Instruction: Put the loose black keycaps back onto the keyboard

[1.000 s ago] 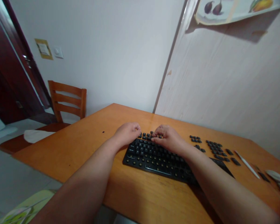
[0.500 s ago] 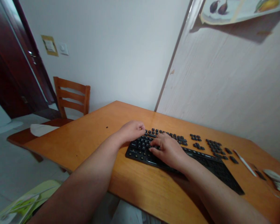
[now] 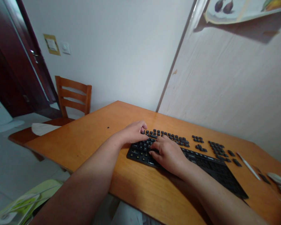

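Observation:
A black keyboard (image 3: 201, 162) lies on an orange wooden table (image 3: 89, 140). My left hand (image 3: 133, 132) rests at the keyboard's far left corner with its fingers curled in; what they hold, if anything, is hidden. My right hand (image 3: 168, 153) lies on the left part of the keys, fingers bent down and close together, their tips on the keys. A row of loose black keycaps (image 3: 173, 137) runs along the table just behind the keyboard. The keyboard's right part looks bare of keys.
More loose keycaps (image 3: 216, 148) lie in small groups to the right, beside a thin white stick (image 3: 248, 165). A wooden chair (image 3: 72, 97) stands at the table's far left end. Walls meet close behind the table. Pale objects (image 3: 279, 181) lie at the right edge.
My right hand has come back from the far row of keycaps onto the left keys. The left hand stays at the keyboard's corner. The view has shifted slightly left.

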A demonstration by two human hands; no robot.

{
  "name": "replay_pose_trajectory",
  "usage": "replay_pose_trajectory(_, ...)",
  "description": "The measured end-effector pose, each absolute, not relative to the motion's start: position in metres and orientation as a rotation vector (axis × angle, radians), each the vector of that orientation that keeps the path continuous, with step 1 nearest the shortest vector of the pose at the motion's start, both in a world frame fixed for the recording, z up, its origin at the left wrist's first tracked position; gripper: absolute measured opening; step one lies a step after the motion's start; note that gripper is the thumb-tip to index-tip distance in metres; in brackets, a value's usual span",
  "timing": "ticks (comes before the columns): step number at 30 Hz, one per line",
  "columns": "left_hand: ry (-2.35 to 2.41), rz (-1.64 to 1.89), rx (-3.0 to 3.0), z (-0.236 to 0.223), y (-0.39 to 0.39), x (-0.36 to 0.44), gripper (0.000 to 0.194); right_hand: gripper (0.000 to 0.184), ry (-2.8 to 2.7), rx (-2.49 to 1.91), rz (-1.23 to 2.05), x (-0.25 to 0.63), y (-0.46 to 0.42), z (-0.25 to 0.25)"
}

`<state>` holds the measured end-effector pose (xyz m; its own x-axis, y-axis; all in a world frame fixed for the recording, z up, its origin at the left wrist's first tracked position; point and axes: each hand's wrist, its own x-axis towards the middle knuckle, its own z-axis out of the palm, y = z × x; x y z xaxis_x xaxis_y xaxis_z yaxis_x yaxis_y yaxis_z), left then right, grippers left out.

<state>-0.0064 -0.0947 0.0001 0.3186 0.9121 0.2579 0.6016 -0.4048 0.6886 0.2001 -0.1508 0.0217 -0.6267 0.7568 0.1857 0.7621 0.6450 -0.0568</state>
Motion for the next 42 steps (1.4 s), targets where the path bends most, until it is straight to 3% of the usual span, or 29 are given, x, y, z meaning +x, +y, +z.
replay_pose_trajectory(14, 1.427, 0.727, 2.324, 0.006, -0.097, -0.008, 0.036, 0.018, -2.670, -1.264, -0.131, 0.195, -0.154, 0.019)
replay_pose_trajectory(29, 1.546, 0.535, 2.360, 0.015, -0.107, -0.002, 0.072, 0.026, -2.724, -1.248, -0.273, 0.190, -0.163, 0.017)
replay_pose_trajectory(42, 1.484, 0.502, 2.472, 0.012, -0.107, 0.001, 0.079, 0.028, -2.860, -1.269, -0.346, 0.191, -0.169, 0.021)
